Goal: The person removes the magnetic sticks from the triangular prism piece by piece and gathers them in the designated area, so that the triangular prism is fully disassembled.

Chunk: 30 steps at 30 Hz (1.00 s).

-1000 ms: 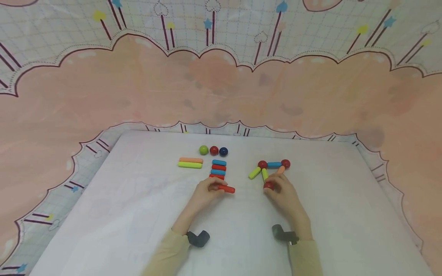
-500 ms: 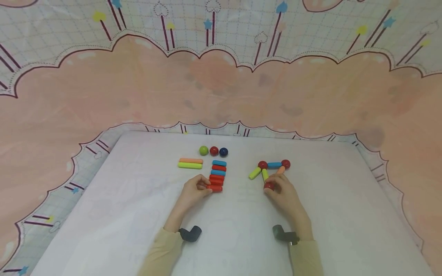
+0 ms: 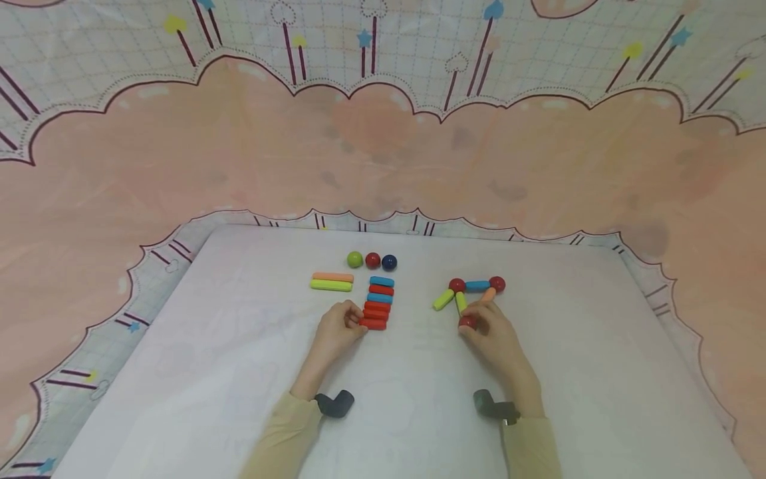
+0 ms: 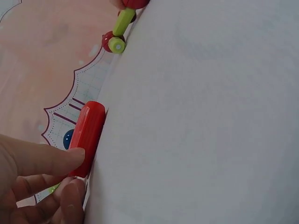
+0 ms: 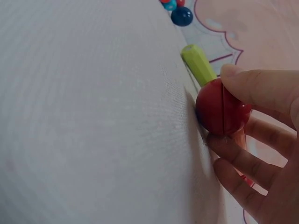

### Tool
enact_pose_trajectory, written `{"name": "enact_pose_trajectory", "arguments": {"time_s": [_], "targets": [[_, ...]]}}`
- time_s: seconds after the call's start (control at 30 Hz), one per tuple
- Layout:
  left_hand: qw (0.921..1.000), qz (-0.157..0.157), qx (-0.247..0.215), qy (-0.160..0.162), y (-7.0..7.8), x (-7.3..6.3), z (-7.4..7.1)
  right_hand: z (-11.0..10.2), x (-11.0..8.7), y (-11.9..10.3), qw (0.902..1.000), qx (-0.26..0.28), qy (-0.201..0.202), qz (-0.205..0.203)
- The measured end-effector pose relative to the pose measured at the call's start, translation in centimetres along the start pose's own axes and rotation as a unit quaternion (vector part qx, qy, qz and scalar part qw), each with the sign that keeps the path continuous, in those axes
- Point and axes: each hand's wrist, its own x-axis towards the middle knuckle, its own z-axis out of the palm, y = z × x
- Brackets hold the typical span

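My left hand (image 3: 337,330) pinches the left end of a red stick (image 3: 374,324) at the near end of a column of short red and blue sticks. Its thumb lies on the red stick (image 4: 89,133) in the left wrist view. My right hand (image 3: 495,336) grips a red ball (image 5: 219,107) between thumb and fingers. That ball is the near corner of a joined figure of red balls, a blue stick (image 3: 477,286), green sticks (image 3: 443,300) and an orange stick (image 3: 488,295), partly hidden by the hand.
A green ball (image 3: 355,259), a red ball (image 3: 373,260) and a dark blue ball (image 3: 389,262) stand in a row behind the column. Left of it lie a longer orange stick (image 3: 332,277) and a yellow-green stick (image 3: 331,286). All rest on a white table (image 3: 197,346).
My left hand has moved left with the red stick and brought it to the column's near end, below the other sticks. The right hand has stayed on its red ball.
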Motion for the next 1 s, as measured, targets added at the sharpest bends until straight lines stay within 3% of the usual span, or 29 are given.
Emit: {"name": "enact_pose_trajectory", "arguments": {"time_s": [0.47, 0.6, 0.77, 0.83, 1.0], "targets": [[0.9994, -0.030, -0.011, 0.008, 0.1, 0.2, 0.3, -0.1, 0.0, 0.1, 1.0000, 0.001, -0.002, -0.002], [0.9994, -0.026, -0.014, 0.020, 0.2, 0.1, 0.1, -0.2, 0.0, 0.1, 1.0000, -0.003, 0.002, -0.008], [0.9954, 0.006, -0.051, 0.080, 1.0, -0.1, 0.2, -0.4, -0.2, -0.2, 0.9999, 0.006, 0.006, -0.006], [0.9923, 0.030, -0.080, 0.090, 1.6, -0.4, 0.3, -0.4, -0.3, -0.3, 0.9999, 0.009, 0.004, -0.006], [0.9897, 0.080, -0.114, 0.036, 3.9, -1.2, 1.8, -0.2, -0.2, -0.7, 0.9996, 0.009, -0.023, 0.011]]}}
